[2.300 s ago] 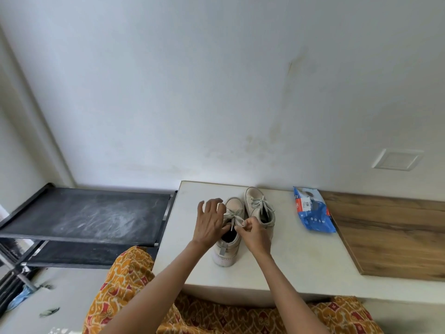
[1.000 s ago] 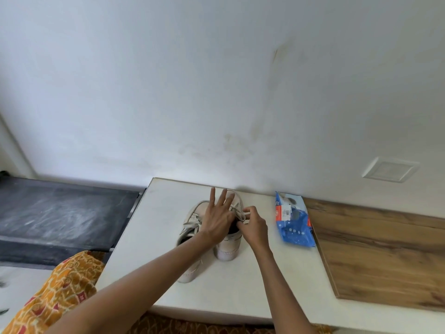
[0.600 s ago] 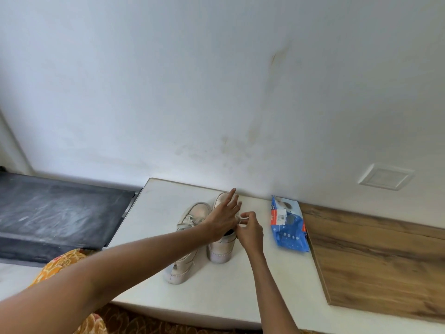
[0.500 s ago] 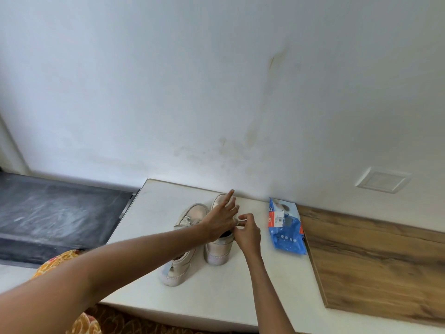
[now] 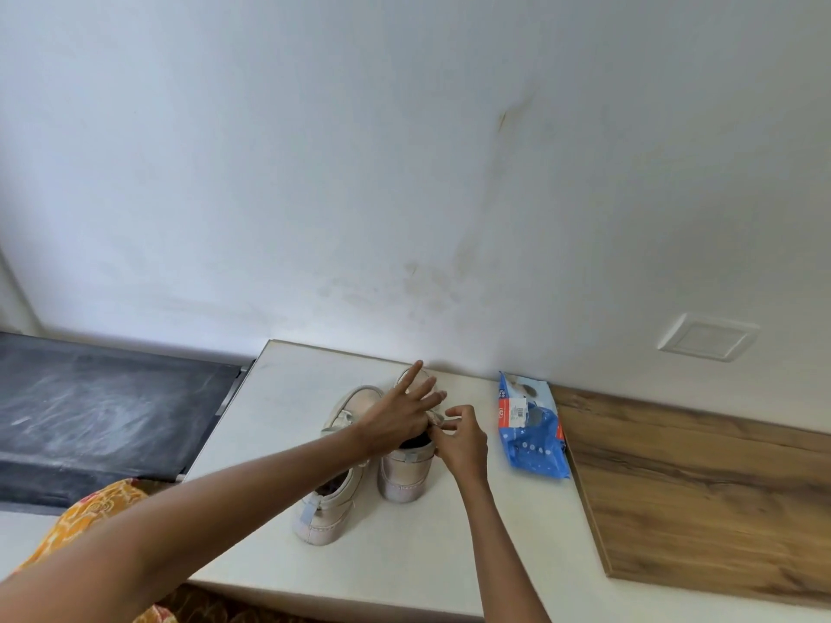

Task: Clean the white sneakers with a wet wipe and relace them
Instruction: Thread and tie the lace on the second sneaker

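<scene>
Tying the right-hand sneaker on the white table.
We steady its laces with our left hand, fingers spread, while our right hand pinches a lace to tighten it.

The two sneakers at centre looked like smooth, matt off-white leather with stitched rubber soles, on a matt white tabletop. At right lay a glossy blue plastic wipe packet beside a grained wood board; at left, a dusty matt black shelf.
</scene>
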Demonstrator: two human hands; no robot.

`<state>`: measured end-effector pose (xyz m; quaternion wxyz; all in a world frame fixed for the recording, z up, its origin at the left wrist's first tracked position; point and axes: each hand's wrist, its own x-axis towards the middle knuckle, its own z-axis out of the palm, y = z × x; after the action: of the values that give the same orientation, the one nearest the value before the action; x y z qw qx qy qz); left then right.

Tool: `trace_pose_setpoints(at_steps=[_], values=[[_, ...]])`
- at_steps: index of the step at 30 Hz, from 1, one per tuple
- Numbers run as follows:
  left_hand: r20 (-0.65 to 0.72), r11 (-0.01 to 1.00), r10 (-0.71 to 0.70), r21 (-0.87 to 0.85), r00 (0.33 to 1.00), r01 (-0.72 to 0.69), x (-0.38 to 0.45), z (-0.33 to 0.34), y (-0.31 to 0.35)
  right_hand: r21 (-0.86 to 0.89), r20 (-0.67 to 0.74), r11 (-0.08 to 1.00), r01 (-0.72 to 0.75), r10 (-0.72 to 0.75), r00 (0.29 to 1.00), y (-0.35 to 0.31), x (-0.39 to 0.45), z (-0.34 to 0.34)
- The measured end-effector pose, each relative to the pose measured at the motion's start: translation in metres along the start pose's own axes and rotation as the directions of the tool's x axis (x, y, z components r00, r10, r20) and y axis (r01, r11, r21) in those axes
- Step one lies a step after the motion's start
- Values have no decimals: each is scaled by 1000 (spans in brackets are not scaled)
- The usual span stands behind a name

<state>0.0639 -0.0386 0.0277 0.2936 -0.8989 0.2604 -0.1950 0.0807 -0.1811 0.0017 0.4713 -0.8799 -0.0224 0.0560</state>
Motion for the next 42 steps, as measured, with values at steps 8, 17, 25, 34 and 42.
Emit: trace_pose_setpoints(at_steps=[8,17,25,34,42], values=[[-149,909,-323,-325,935,262,-5,16,10,29,8,999,-23,22,1000,7,0,1],[-83,782,-554,-392,828,484,-6,21,11,-204,87,975,89,-72,994,6,2,-7],[152,697,-562,-442,813,565,-7,17,11,-305,43,940,154,-148,988,7,0,-1],[162,599,-575,-583,802,548,-37,8,-8,-148,-14,950,274,-279,960,13,-38,7],[424,265,-627,-673,654,690,-114,1,-2,-398,148,902,167,-117,982,-6,-60,26]])
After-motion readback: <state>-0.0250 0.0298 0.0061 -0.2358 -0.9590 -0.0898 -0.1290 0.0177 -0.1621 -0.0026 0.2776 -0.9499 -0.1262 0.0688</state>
